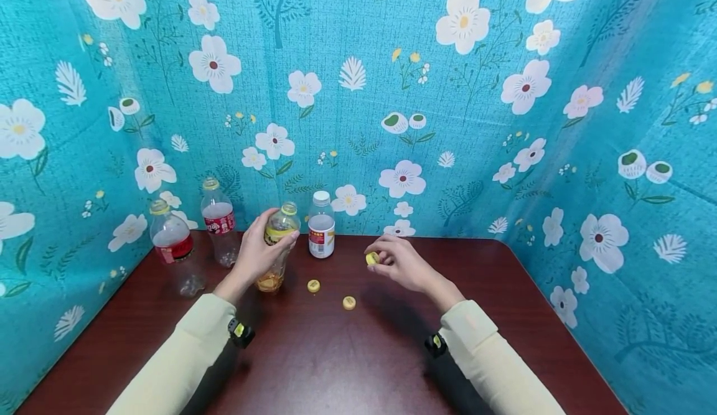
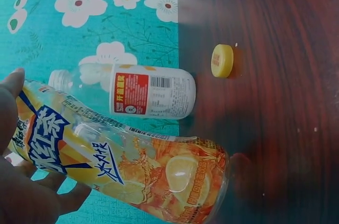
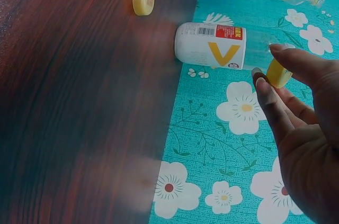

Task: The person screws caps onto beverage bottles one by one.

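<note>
My left hand (image 1: 260,247) grips a clear iced tea bottle (image 2: 137,160) with a yellow label and lemon print round its upper half. That bottle (image 1: 274,272) has an uncapped neck and leans slightly. In my right hand (image 1: 406,264) a yellow bottle cap (image 3: 278,73) is pinched between thumb and fingertips, held up over the table. Two more yellow caps lie on the tabletop between the hands: one cap (image 1: 313,286) near the tea bottle, another cap (image 1: 349,303) closer to the front. A white-capped bottle (image 1: 322,228) stands upright just right of the tea bottle.
Two clear bottles with red labels, a nearer bottle (image 1: 175,247) and a farther bottle (image 1: 220,222), stand uncapped at the table's left. A blue flowered cloth (image 1: 358,135) rises behind and beside the dark red wooden table (image 1: 313,365).
</note>
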Demonstrator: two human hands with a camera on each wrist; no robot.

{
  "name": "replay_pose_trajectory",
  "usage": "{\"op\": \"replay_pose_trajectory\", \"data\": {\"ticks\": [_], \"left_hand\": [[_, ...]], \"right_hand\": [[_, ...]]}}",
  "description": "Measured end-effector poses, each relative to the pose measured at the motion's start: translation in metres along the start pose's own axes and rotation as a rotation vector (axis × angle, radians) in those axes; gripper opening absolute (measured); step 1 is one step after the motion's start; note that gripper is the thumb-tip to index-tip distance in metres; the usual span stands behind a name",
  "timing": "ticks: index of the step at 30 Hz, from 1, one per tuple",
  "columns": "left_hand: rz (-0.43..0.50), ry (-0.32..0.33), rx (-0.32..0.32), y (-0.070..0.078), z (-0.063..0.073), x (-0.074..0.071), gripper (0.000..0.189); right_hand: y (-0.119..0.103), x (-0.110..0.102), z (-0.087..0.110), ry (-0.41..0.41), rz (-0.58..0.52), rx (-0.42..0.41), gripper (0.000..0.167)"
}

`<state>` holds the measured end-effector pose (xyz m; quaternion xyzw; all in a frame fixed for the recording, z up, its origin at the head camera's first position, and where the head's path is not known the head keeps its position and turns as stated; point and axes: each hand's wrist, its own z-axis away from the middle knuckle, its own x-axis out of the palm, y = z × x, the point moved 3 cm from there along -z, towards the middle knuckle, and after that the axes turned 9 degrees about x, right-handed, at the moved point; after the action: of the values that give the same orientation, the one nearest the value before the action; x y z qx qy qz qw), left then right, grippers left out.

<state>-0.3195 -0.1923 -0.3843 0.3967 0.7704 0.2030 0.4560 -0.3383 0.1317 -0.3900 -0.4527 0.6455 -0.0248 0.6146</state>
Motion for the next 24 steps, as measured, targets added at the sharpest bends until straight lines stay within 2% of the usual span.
{"op": "replay_pose_trajectory", "data": {"ticks": [5, 13, 18, 24], "left_hand": [[-0.013, -0.004, 0.028, 0.002, 0.004, 0.004, 0.073], [0.018, -0.003, 0.061, 0.002, 0.01, 0.009, 0.072], [0.037, -0.013, 0.033, 0.0, 0.012, 0.01, 0.073], [0.047, -0.021, 0.01, -0.001, 0.011, 0.01, 0.072]], "right_hand": [[0.0, 0.001, 0.0, -0.002, 0.006, 0.002, 0.025], [-0.001, 0.001, 0.001, -0.014, 0.013, 0.025, 0.025], [-0.001, 0.001, 0.001, -0.018, 0.02, 0.027, 0.025], [-0.005, 0.0, 0.001, -0.004, 0.012, -0.009, 0.027]]}}
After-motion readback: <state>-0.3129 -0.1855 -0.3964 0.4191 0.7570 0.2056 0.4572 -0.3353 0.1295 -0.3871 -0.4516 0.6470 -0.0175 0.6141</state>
